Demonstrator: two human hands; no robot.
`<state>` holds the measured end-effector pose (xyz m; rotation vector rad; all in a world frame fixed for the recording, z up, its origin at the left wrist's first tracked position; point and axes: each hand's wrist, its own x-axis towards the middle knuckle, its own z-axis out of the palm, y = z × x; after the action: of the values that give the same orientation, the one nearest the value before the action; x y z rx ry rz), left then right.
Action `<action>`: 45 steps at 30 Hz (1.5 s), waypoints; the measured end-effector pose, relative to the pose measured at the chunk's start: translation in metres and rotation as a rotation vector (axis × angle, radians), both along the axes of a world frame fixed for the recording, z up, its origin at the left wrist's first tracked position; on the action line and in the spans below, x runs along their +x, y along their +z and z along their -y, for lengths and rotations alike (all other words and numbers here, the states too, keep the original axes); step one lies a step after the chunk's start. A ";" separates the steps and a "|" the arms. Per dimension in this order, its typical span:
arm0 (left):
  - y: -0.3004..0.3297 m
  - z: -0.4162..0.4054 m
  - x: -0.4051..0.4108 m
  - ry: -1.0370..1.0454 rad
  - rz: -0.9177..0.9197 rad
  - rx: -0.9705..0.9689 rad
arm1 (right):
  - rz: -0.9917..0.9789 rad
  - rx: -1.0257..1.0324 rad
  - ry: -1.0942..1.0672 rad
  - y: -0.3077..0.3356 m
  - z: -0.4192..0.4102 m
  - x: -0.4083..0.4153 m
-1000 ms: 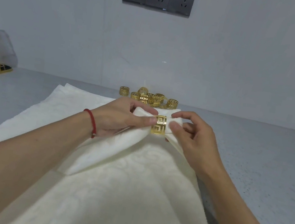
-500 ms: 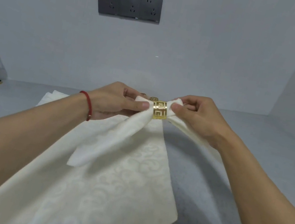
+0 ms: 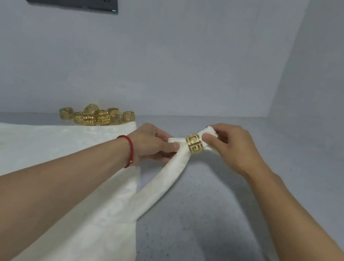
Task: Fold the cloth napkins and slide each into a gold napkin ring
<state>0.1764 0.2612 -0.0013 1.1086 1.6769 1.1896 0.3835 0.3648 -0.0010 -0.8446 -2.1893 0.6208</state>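
Since a moment ago my view has swung right, so the gold rings heaped by the wall show again and both my hands sit further right over the grey speckled bench (image 3: 204, 239).

At far left lies one flat cream napkin (image 3: 25, 150), a soft woven cloth with a faint swirl pattern, spread on the bench. Behind it, against the wall, sits the pile of spare rings (image 3: 96, 116): about seven shiny gold metal bands with cut-out key-pattern sides, though the heap overlaps too much for a sure count.

My left hand (image 3: 152, 144), a red cord bracelet (image 3: 129, 150) on its wrist, pinches the rolled napkin (image 3: 160, 188) just left of the ring; the grip is closed on the cloth. That napkin is one narrow cream roll, lifted off the bench and hanging down toward me.

One gold napkin ring (image 3: 194, 145) is threaded on the roll near its top. My right hand (image 3: 230, 148) pinches the cloth tip poking out beyond the ring, thumb touching the band.
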 end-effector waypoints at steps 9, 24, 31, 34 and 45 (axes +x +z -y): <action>-0.029 -0.188 0.031 0.131 -0.258 -0.048 | -0.018 0.142 -0.621 -0.056 -0.075 0.047; -0.035 -0.373 0.017 0.396 -0.495 0.023 | 0.183 -0.025 -0.594 -0.064 -0.097 0.035; -0.044 -0.389 -0.006 0.403 -0.535 0.079 | 0.239 -0.009 -0.570 -0.066 -0.097 0.035; -0.035 -0.372 -0.008 0.386 -0.620 0.113 | 0.250 -0.012 -0.553 -0.066 -0.096 0.036; -0.018 -0.116 0.021 0.054 -0.977 0.184 | 0.327 0.125 -0.389 -0.058 -0.040 0.012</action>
<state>0.1971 0.3770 -0.0193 1.9695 2.3287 0.8739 0.3956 0.4047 -0.0589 -1.3340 -2.2258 0.1599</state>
